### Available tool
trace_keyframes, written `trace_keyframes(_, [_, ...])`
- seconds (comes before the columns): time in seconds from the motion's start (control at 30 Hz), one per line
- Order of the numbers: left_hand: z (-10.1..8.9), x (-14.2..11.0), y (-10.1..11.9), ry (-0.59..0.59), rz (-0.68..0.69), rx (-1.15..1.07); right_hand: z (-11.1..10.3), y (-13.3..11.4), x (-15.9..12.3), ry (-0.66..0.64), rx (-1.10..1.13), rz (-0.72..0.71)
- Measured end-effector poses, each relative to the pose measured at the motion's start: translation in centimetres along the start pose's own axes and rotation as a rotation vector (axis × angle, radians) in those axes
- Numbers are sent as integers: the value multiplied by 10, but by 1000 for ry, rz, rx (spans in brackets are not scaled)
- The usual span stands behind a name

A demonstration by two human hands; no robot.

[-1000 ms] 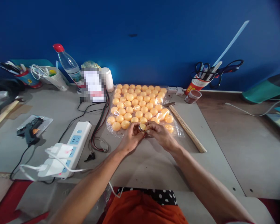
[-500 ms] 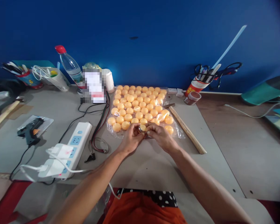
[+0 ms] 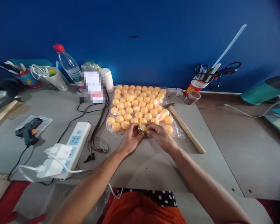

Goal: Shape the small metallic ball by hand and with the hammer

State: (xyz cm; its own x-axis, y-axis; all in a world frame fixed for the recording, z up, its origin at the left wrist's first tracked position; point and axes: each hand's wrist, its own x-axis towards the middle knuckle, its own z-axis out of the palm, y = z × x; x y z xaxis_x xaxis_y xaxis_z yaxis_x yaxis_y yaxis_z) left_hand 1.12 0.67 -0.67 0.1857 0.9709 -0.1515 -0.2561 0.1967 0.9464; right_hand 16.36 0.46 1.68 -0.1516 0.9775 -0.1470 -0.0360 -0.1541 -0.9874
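Between my two hands is a small round piece, yellowish on top with a shiny, beaded-looking rim. My left hand pinches its left side, and my right hand has fingertips closed on its right side. What the fingers cover underneath is hidden. Just beyond the hands, rows of orange balls lie on and under clear plastic film. Both hands are at the near edge of these rows, above the grey table.
To the right lie a wooden-handled hammer and a red cup of scissors and pens. On the left are a white power strip, a black glue gun, cables and a tilted plastic bottle. A blue wall stands behind.
The hands keep hold of the small round piece in nearly the same place. The whole view has shifted very slightly; nothing else has visibly moved.
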Motion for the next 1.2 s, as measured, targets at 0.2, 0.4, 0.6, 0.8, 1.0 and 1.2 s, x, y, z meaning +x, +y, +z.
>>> trace_keyframes(0.2, [1,-1,5,13,-16,5,-1,-1,-1,-11,-34,-22])
trace_keyframes(0.4, [0,0,3,8,-9,7,-1,2,1,3,5,-4])
trace_keyframes(0.6, [1,0,3,5,-11,-13,0,3,0,3,16,1])
trace_keyframes(0.8, [1,-1,5,7,-16,10,0,2,-1,-4,1,-11])
trace_keyframes(1.0, [0,0,2,11,-4,18,1,4,0,8,-12,1])
trace_keyframes(1.2, [0,0,-1,0,35,34,1,7,1,45,-94,-15])
